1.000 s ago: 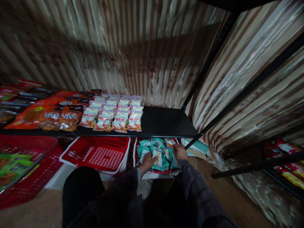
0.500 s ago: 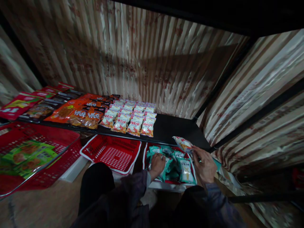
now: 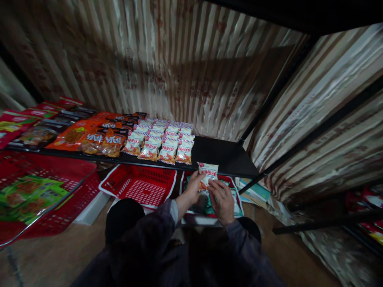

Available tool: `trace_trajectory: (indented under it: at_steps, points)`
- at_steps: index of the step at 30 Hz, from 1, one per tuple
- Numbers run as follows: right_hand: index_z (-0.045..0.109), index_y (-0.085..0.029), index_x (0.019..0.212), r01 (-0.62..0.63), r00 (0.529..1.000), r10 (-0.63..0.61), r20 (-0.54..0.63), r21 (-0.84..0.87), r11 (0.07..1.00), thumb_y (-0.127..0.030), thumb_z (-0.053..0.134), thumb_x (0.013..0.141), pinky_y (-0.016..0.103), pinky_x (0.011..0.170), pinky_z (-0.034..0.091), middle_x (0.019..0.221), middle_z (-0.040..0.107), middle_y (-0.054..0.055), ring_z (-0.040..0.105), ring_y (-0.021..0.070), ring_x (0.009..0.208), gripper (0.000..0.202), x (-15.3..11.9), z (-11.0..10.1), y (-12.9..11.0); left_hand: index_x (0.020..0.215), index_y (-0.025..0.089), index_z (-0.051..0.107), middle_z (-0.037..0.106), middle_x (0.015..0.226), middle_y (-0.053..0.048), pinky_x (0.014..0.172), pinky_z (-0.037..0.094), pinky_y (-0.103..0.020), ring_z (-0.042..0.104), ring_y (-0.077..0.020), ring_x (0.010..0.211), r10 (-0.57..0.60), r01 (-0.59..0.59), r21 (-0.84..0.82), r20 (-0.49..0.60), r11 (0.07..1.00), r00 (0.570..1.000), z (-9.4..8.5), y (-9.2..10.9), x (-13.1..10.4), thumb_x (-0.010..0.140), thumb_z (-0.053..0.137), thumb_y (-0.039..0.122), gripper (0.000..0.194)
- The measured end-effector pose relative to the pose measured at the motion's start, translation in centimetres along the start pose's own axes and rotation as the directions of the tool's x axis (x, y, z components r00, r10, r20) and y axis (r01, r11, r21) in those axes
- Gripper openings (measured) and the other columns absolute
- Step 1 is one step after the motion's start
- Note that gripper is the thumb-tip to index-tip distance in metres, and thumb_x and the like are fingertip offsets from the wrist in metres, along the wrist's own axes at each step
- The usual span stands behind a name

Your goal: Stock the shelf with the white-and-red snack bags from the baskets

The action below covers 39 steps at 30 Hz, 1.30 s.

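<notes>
A small white and orange snack bag [image 3: 208,173] is held between my two hands, over the front edge of the black shelf [image 3: 223,155]. My left hand [image 3: 193,186] grips its left side, and my right hand [image 3: 222,199] pinches its lower right part. Beneath them sits a red and white basket [image 3: 239,203] with teal snack bags [image 3: 236,199], partly hidden by my hands. Rows of matching white and orange bags [image 3: 167,149] stand on the shelf, left of the held bag.
Orange bags [image 3: 70,133] and red bags [image 3: 13,127] lie further left on the shelf. Below are a red basket [image 3: 143,187] and a larger red basket [image 3: 86,169] holding green packets [image 3: 30,197]. A dark metal post [image 3: 278,91] rises at the right.
My left hand has come up out of the teal bags and taken hold of the white and orange bag. My right hand has moved left with that bag, now turned with its printed front up.
</notes>
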State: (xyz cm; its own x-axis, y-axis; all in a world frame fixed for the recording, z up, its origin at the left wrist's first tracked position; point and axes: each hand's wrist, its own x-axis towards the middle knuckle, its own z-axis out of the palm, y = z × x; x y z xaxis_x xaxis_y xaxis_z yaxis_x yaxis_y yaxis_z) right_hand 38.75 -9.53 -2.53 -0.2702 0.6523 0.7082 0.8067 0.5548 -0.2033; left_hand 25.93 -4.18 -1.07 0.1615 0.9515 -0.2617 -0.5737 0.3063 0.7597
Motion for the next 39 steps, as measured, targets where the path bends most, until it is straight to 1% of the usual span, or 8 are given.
trace_trajectory:
  at_steps: [5, 10, 13, 15, 20, 24, 29, 39]
  points:
    - [0.066, -0.022, 0.116, -0.079, 0.991, 0.066, 0.118, 0.108, 0.991, -0.025, 0.053, 0.092, 0.047, 0.103, 0.046, 0.129, 0.065, 0.009, 0.054, 0.0245, 0.123, 0.027, -0.1, 0.0, -1.0, 0.12, 0.017, 0.06, 0.072, 0.107, -0.008, 0.08, 0.053, -0.03, 0.069, -0.0207, 0.092, -0.016, 0.016, 0.005, 0.071, 1.0, 0.997, -1.6, 1.1, -0.3, 0.078, 0.065, 0.024, 0.043]
    - [0.06, -0.017, 0.124, -0.342, 0.936, 0.351, 0.0, 0.23, 0.911, -0.039, 0.05, 0.092, 0.047, 0.102, 0.045, 0.126, 0.064, 0.015, 0.057, 0.0261, 0.119, 0.039, 2.2, -0.6, 0.6, 0.124, 0.018, 0.061, 0.073, 0.108, -0.009, 0.085, 0.052, -0.035, 0.069, -0.0243, 0.095, 0.008, -0.028, 0.104, 0.19, 0.994, 0.982, -3.1, 2.6, -0.3, 0.069, 0.077, 0.032, 0.059]
    - [0.059, -0.015, 0.125, -0.536, 0.836, 0.545, 0.066, 0.318, 0.782, -0.049, 0.054, 0.087, 0.046, 0.098, 0.047, 0.128, 0.062, 0.017, 0.059, 0.0277, 0.115, 0.051, 4.7, -1.0, 2.3, 0.123, 0.016, 0.062, 0.073, 0.107, -0.009, 0.086, 0.051, -0.036, 0.069, -0.0252, 0.095, -0.069, 0.007, 0.232, 0.26, 0.973, 0.963, -3.9, 4.0, 0.0, 0.06, 0.084, 0.032, 0.069]
    - [0.065, -0.017, 0.117, -0.596, 0.801, 0.548, 0.241, 0.415, 0.688, -0.053, 0.062, 0.081, 0.041, 0.095, 0.048, 0.122, 0.067, 0.013, 0.062, 0.0264, 0.11, 0.051, 6.4, -1.2, 3.1, 0.121, 0.017, 0.065, 0.074, 0.106, -0.008, 0.088, 0.05, -0.035, 0.068, -0.0249, 0.097, -0.132, 0.0, 0.361, 0.341, 0.933, 0.931, -4.0, 5.5, 0.1, 0.058, 0.086, 0.032, 0.068]
    - [0.075, -0.018, 0.089, -0.75, 0.639, 0.44, 0.631, 0.638, 0.175, -0.046, 0.084, 0.058, 0.028, 0.066, 0.051, 0.084, 0.076, 0.004, 0.067, 0.0188, 0.073, 0.042, 8.7, -0.9, 2.4, 0.109, 0.019, 0.072, 0.075, 0.102, -0.005, 0.084, 0.05, -0.03, 0.067, -0.022, 0.094, -0.262, -0.081, 0.606, 0.455, 0.791, 0.851, -3.5, 9.8, 0.2, 0.056, 0.086, 0.031, 0.056]
    - [0.072, -0.018, 0.075, -0.691, 0.571, 0.565, 0.596, 0.72, -0.062, -0.046, 0.088, 0.048, 0.025, 0.052, 0.047, 0.065, 0.071, -0.001, 0.061, 0.015, 0.054, 0.042, 8.2, 0.5, 1.2, 0.099, 0.019, 0.075, 0.076, 0.095, -0.006, 0.079, 0.051, -0.028, 0.069, -0.0203, 0.087, -0.232, -0.048, 0.625, 0.359, 0.779, 0.904, -3.8, 11.8, 0.4, 0.054, 0.087, 0.034, 0.049]
    - [0.065, -0.021, 0.074, -0.511, 0.49, 0.767, 0.413, 0.849, -0.131, -0.05, 0.086, 0.048, 0.026, 0.052, 0.049, 0.062, 0.069, -0.004, 0.061, 0.0136, 0.051, 0.044, 8.0, 2.4, 0.3, 0.091, 0.016, 0.073, 0.075, 0.097, -0.009, 0.083, 0.053, -0.029, 0.07, -0.0189, 0.086, -0.024, -0.053, 0.317, 0.235, 0.947, 0.972, -4.2, 11.0, 0.3, 0.055, 0.088, 0.038, 0.044]
    - [0.061, -0.025, 0.09, -0.294, 0.349, 0.88, 0.323, 0.929, -0.225, -0.037, 0.086, 0.055, 0.027, 0.061, 0.053, 0.079, 0.074, -0.003, 0.067, 0.0154, 0.067, 0.045, 8.5, 4.7, -2.7, 0.092, 0.013, 0.071, 0.075, 0.085, -0.008, 0.059, 0.057, -0.026, 0.069, -0.0175, 0.071, 0.144, -0.146, 0.286, 0.029, 0.947, 0.989, -4.4, 9.8, 1.7, 0.06, 0.082, 0.05, 0.051]
